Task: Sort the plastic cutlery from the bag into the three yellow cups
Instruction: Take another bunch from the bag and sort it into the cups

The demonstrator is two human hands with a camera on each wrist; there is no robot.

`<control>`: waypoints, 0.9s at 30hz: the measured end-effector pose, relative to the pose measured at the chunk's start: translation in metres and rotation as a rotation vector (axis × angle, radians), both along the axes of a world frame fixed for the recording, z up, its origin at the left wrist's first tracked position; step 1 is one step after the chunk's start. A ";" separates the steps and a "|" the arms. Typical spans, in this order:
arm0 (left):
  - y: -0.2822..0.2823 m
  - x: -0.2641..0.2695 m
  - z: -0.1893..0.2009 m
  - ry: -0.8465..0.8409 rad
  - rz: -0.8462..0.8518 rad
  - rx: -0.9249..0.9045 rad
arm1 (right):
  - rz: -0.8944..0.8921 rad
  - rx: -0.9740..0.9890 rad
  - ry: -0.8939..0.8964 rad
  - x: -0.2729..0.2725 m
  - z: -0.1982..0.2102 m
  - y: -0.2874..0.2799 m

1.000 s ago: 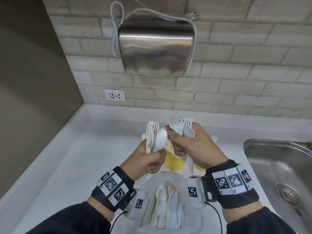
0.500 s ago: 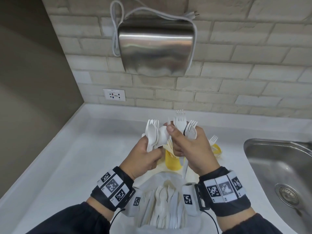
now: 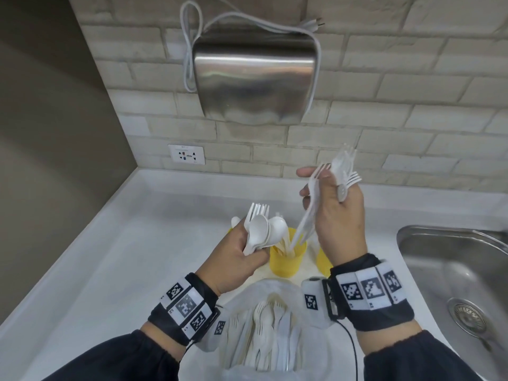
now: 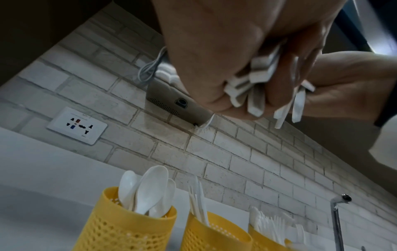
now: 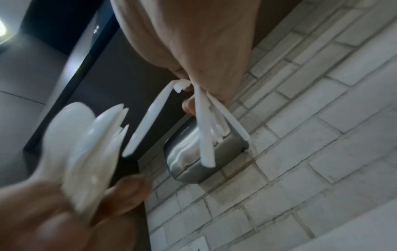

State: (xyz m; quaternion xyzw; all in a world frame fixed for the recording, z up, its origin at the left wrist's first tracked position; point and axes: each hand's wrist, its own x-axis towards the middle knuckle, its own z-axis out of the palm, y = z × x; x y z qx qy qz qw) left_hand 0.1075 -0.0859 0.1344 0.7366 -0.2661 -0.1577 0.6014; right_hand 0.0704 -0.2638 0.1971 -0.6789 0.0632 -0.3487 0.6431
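Fingers of the left hand (image 3: 236, 259) curl round a bunch of white spoons and a fork (image 3: 259, 229), the bowls and tines standing up out of the fist; the left wrist view shows the handle ends (image 4: 253, 91) poking out below the closed fingers. Up and to the right of that grip, well apart from it, the right hand (image 3: 336, 215) holds a fan of white forks (image 3: 343, 171), tines pointing up and away, with the handles running down past the palm. Its fingers on the far side are hidden behind the hand, though the thumb and fingertips reach out to the left; the right wrist view shows the handles (image 5: 206, 129) pinched at the fingers and splaying downward.

Directly beneath the two grips stand the yellow cups. In the left wrist view the left cup (image 4: 120, 227) carries spoons, the middle cup (image 4: 214, 237) carries thin knife-like pieces, and the right cup (image 4: 264, 241) carries forks. From the head view the middle cup (image 3: 286, 266) sits just below the lower ends of the right hand's forks.

Nearer the person than both grips lies the clear bag (image 3: 264, 325), open, with white cutlery inside. All of this rests on a white counter (image 3: 123, 257), with a steel sink (image 3: 453, 270) to the right of the right hand.
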 end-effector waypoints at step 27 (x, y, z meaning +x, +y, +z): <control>0.001 0.018 0.008 -0.383 -0.020 0.257 | 0.636 -0.569 0.436 -0.005 0.041 -0.031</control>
